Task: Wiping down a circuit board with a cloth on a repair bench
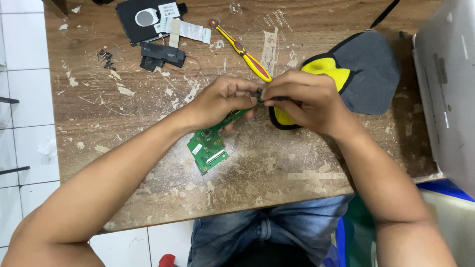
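My left hand (pixel 222 101) is curled closed around the upper end of a small green circuit board (pixel 210 144), flat and thin, with tiny metal connectors on its face; the board's lower end hangs free just above the table. My right hand (pixel 302 99) meets the left at the board's top edge, fingertips (pixel 267 95) pinched narrow on something small and dark there, too tiny for me to tell what. Just beyond my knuckles lies a yellow-and-red screwdriver (pixel 241 49), slim and glossy. Under my right hand sits a soft grey and yellow fabric pouch (pixel 368 69). The wooden table (pixel 148 113) is worn and flecked with pale scraps. A black plastic part (pixel 161 54) and loose screws (pixel 105 58) lie farther off.
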